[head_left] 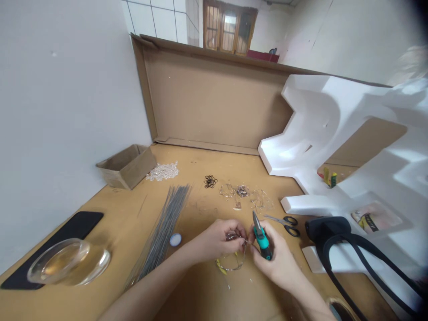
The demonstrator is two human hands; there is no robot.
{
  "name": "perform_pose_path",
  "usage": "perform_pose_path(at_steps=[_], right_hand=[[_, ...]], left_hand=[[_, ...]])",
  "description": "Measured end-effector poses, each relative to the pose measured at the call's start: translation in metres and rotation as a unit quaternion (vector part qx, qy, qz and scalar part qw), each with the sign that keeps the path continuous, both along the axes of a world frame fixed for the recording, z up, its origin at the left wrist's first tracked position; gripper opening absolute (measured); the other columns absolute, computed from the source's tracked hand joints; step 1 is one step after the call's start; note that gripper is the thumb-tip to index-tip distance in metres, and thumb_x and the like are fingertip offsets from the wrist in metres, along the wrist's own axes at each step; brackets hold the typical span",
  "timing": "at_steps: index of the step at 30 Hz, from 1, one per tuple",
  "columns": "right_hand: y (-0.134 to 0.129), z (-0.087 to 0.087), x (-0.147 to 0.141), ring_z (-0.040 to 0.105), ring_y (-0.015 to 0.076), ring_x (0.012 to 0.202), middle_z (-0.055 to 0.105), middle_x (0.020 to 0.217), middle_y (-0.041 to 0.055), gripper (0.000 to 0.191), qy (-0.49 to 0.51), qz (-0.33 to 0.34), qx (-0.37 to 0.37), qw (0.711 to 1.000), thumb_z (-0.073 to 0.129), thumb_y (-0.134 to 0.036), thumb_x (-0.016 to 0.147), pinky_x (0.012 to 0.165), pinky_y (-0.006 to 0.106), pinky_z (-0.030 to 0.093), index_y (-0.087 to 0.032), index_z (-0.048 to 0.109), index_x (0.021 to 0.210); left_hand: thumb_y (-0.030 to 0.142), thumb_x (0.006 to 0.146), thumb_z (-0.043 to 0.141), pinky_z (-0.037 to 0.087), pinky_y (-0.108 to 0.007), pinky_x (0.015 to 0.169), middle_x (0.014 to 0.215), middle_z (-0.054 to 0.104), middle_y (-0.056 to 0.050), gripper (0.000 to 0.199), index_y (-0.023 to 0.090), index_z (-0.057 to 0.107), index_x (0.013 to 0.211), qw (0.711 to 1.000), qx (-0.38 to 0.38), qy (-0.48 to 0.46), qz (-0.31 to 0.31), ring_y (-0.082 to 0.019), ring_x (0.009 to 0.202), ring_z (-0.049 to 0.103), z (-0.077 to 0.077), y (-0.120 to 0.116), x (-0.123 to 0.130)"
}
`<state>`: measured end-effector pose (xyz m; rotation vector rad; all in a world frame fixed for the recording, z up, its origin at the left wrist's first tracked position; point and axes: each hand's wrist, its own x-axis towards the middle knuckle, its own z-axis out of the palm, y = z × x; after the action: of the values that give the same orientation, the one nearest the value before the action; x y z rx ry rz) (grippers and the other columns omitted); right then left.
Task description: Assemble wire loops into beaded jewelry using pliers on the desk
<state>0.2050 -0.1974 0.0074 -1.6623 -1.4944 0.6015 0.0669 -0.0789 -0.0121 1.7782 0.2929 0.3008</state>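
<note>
My left hand (230,238) is closed on a bundle of thin silvery wire (236,237), near the front middle of the table. Part of that wire hangs below the fingers as a loop with yellow bits (221,266) on it. Close beside it, my right hand (272,252) grips a pair of pliers (261,240) with teal and black handles, jaws pointing up and away. The right thumb and forefinger meet near the wire's end; whether they pinch it I cannot tell. Left of my hands lies a sheaf of straight grey wires (165,227), with a small white-and-blue round lid (175,240) beside it.
Black-handled scissors (290,225) and black headphones or a strap (329,232) lie right, before white foam packing (321,205). Beyond my hands sit tangled wire pieces (242,191), dark rings (210,181) and clear beads (163,171). An open cardboard box (125,171) and glass bowl (67,263) stand left.
</note>
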Motion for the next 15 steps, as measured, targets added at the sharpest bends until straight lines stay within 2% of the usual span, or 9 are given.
perform_pose_path(at_steps=[9, 15], right_hand=[[0.005, -0.004, 0.006, 0.054, 0.0112, 0.066, 0.054, 0.073, -0.0032, 0.018, 0.119, -0.024, 0.012, 0.993, 0.056, -0.014, 0.072, 0.063, 0.022, 0.044, -0.021, 0.047, 0.086], [0.013, -0.003, 0.006, 0.052, 0.0109, 0.062, 0.053, 0.07, -0.0033, 0.018, 0.152, -0.034, 0.001, 0.988, 0.058, -0.016, 0.068, 0.059, 0.022, 0.043, -0.019, 0.047, 0.083]], left_hand=[[0.015, 0.075, 0.052, 0.038, -0.018, 0.059, 0.071, 0.063, -0.001, 0.011, 0.013, 0.062, 0.079, 0.997, 0.078, -0.007, 0.005, -0.008, 0.061, 0.052, 0.009, -0.003, -0.002], [0.018, 0.077, 0.051, 0.043, -0.021, 0.066, 0.072, 0.064, -0.002, 0.009, 0.014, 0.06, 0.079, 0.999, -0.039, 0.007, -0.032, -0.011, 0.069, 0.058, 0.004, -0.002, -0.001]])
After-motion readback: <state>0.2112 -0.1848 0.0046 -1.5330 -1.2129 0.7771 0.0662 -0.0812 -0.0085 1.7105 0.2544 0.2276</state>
